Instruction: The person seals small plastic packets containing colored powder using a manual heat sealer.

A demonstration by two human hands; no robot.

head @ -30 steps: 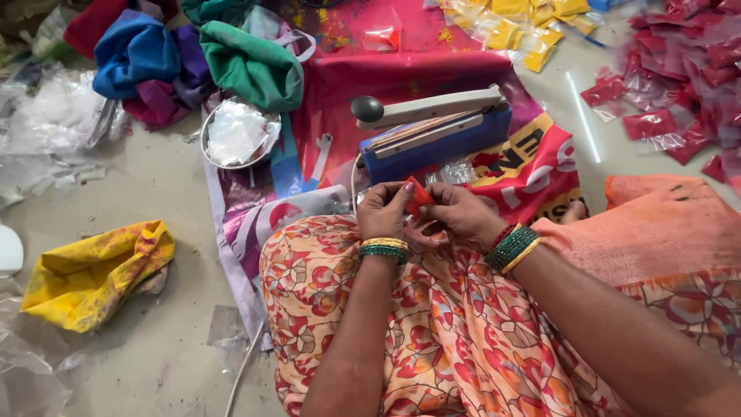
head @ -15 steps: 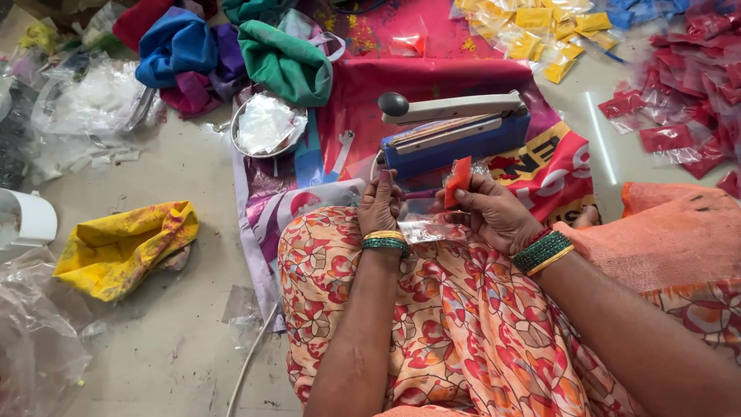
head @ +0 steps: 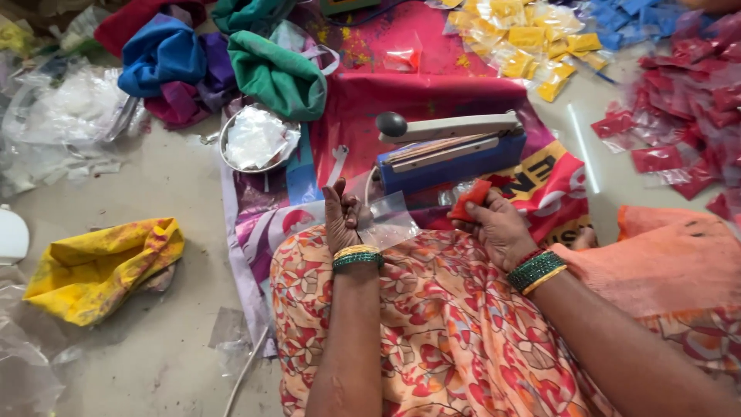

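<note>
Nearest, over the flowered lap, the left hand (head: pixel 342 220) pinches the edge of a clear plastic pouch (head: pixel 388 222), fingers curled shut on it. Just right of it, the right hand (head: pixel 500 228) grips a small red packet (head: pixel 471 201) between thumb and fingertips, holding it near the pouch but apart from it. Directly beyond both hands sits a blue heat sealer (head: pixel 451 158) with its grey lever arm raised, on a printed banner (head: pixel 432 93). Left of the sealer stands a steel bowl (head: pixel 257 139) of white plastic. A yellow cloth bag (head: pixel 100 266) lies on the floor, well to the left. Farther off lie bundled cloths (head: pixel 224 66), yellow packets (head: pixel 517 35) and red packets (head: pixel 687 116).
</note>
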